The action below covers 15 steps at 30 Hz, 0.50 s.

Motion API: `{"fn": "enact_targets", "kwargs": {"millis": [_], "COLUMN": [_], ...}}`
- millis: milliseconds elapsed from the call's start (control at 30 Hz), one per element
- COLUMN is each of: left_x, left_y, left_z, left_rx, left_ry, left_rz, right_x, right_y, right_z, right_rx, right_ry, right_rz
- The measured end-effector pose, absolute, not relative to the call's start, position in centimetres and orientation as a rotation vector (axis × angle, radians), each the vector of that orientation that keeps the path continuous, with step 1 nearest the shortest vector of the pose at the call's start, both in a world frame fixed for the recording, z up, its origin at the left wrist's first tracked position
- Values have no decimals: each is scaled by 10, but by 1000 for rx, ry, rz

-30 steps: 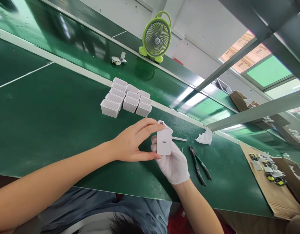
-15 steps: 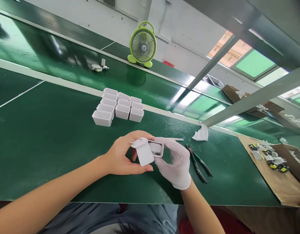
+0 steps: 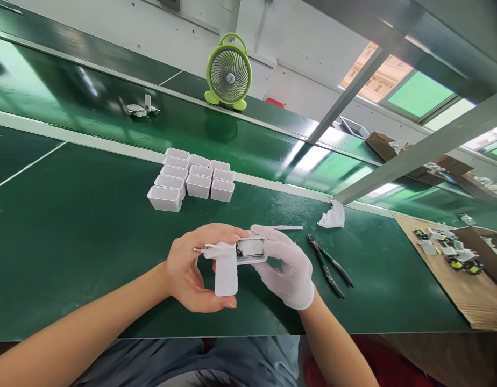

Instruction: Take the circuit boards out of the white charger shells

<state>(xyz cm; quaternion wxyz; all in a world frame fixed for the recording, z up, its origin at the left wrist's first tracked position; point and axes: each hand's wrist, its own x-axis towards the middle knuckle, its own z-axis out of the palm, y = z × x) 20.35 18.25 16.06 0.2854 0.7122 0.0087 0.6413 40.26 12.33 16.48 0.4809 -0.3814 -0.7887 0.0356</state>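
My bare left hand (image 3: 192, 269) grips a white plug cover (image 3: 226, 271) with two metal pins pointing left. In my gloved right hand (image 3: 289, 263) is a small white plastic housing (image 3: 251, 262), its open mouth facing me. A pale part and some dark bits show inside the housing. Cover and housing meet at the housing's left side; whether a wire joins them I cannot tell. Just behind my right hand lies a thin white stick (image 3: 286, 227). Pliers with dark green handles (image 3: 327, 266) rest on the green bench to the right.
Several white open housings (image 3: 165, 198) stand grouped beyond my left hand. Right of the pliers, circuit parts (image 3: 448, 250) lie on cardboard (image 3: 430, 279). A crumpled white cloth (image 3: 333, 215) sits by the metal post. Behind stand a green fan (image 3: 230, 75) and small white parts (image 3: 141, 110).
My left hand has moved slightly left and down, turning the plug cover more upright and away from the housing's mouth. More of the housing's inside shows. The view has shifted a little.
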Motion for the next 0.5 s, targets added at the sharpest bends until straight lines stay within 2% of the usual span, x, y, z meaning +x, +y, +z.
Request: {"fn": "enact_targets", "kwargs": {"millis": [133, 300, 500], "left_x": [203, 201, 202], "left_y": [181, 182, 183], "left_z": [162, 161, 162], "left_rx": [1923, 2012, 2029], "left_ry": [37, 26, -11], "left_rz": [1744, 1732, 1772], "right_x": [403, 401, 403], "right_y": [123, 122, 123], "right_z": [170, 173, 165], "right_rx": [-951, -926, -829], "right_ry": [-2008, -2018, -1880], "right_rz": [-94, -154, 244]}}
